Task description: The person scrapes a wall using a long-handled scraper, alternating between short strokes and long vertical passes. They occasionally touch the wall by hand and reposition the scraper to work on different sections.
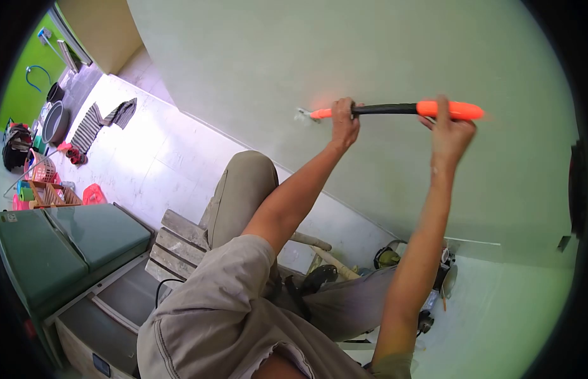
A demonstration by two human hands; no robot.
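Both hands grip one long tool with a black shaft (385,109) and bright orange parts, held roughly level against the pale green wall (395,50). My left hand (345,123) is closed around it near its left end. Just beyond that hand, a short orange section leads to a whitish tip (303,114) at the wall, where a small pale patch shows. My right hand (450,129) wraps the thick orange grip (457,110) at the other end, slightly blurred. The tool's exact kind cannot be made out.
Below me is a wooden slatted platform (177,246), beside a green fridge-like cabinet (98,230). Tools and gear (390,256) lie at the wall's foot. Striped mats (86,128), a grey basin (55,123) and a pink basket (42,169) are on the floor at far left.
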